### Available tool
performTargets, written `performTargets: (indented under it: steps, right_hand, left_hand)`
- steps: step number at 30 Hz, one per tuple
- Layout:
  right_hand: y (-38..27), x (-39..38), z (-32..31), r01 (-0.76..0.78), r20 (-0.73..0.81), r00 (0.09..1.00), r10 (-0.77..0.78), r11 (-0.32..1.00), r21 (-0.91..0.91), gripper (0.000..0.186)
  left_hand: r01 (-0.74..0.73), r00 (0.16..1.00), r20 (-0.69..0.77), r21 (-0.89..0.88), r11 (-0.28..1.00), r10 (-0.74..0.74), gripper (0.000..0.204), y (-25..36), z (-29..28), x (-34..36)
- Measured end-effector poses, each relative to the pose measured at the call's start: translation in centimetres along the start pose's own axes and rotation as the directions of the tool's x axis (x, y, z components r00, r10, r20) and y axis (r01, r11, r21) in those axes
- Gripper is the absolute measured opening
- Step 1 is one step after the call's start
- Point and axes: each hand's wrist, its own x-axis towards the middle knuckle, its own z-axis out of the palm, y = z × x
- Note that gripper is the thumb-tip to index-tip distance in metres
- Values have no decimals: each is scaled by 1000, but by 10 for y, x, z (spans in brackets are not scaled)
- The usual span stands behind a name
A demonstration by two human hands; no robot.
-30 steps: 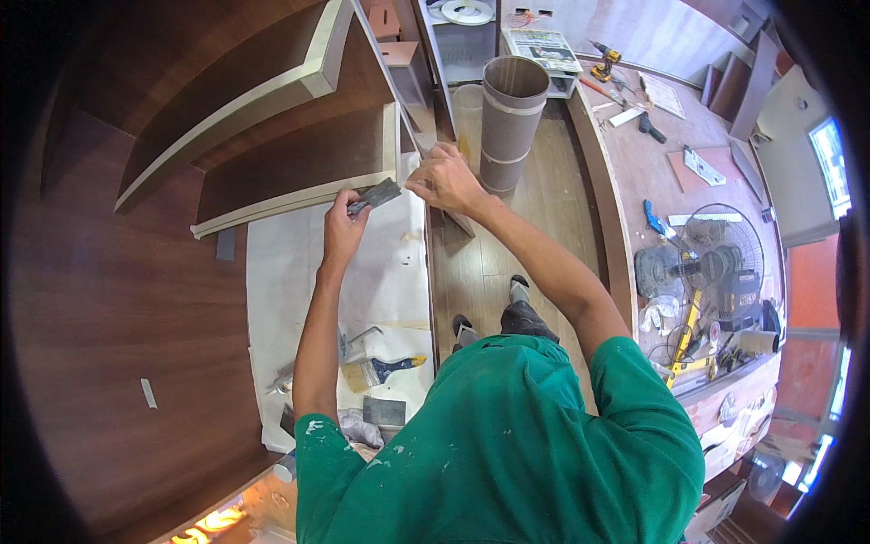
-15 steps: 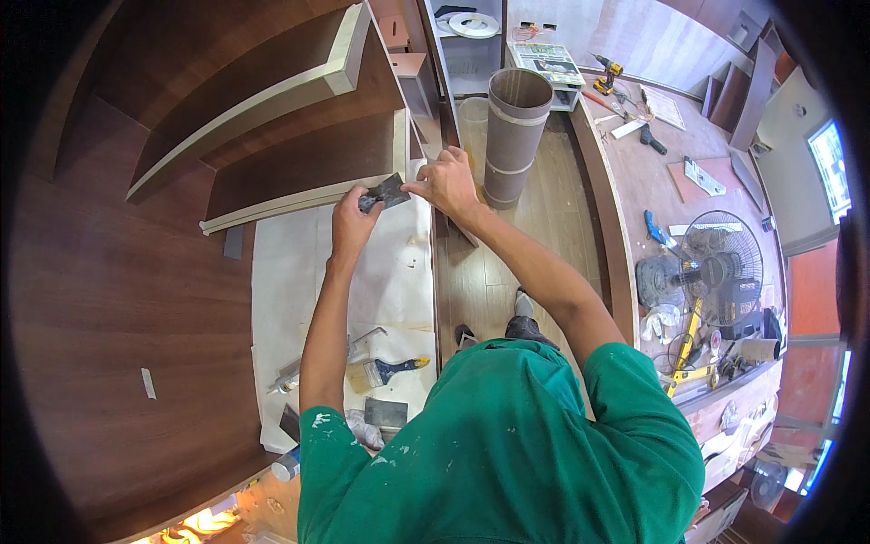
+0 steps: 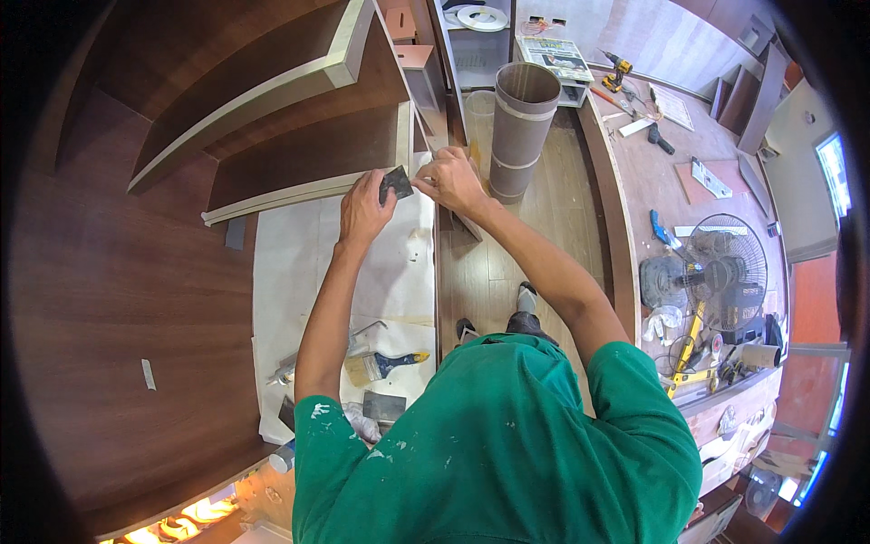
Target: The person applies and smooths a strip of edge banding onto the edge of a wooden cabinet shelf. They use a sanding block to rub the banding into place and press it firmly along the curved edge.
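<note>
My left hand [image 3: 364,214] grips a small dark square sheet [image 3: 396,184], which looks like sandpaper or a flat scraper; I cannot tell which. It is tilted beside the corner of the brown shelf unit [image 3: 299,150], close to its pale front edging [image 3: 281,197]. Just right of the sheet, my right hand [image 3: 453,184] is closed in a pinch. Whatever it may hold is too small to make out. Below my hands, a white covering [image 3: 340,263] carries a paintbrush [image 3: 385,364] with a blue handle and a second dark square [image 3: 384,405].
A tall brown cylinder [image 3: 523,136] stands on the wooden floor [image 3: 480,272] ahead. On the bench at right are a fan [image 3: 720,272], a yellow-black drill [image 3: 617,71], a yellow level [image 3: 691,335] and scattered tools. A crumpled cloth [image 3: 362,423] lies near my left sleeve.
My left hand has shifted slightly right and turned, tilting the dark sheet more upright. My right hand has moved a little to the right and stays pinched.
</note>
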Motion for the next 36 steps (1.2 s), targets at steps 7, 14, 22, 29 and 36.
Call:
performTargets:
  steps: [7,14,22,29,36]
  right_hand:
    - [-2,2,2,-27,-4,1000,27,1000,6,20]
    - [0,1,4,-3,-12,1000,3,1000,19,19]
    - [-1,-2,3,10,-36,999,-8,999,48,18]
    - [-2,-6,1,51,-77,996,-48,998,40,16]
    - [-2,-4,1,58,-74,996,-55,998,28,17]
  left_hand:
    - [-70,998,-7,-37,997,69,28,-12,2,-2]
    - [-79,997,-26,-64,995,77,28,-12,5,0]
    - [-68,995,-79,-29,997,66,29,-11,8,-4]
    - [-70,995,-66,-34,997,68,22,-11,9,-1]
    - [-88,993,-83,-22,996,86,23,-13,9,0]
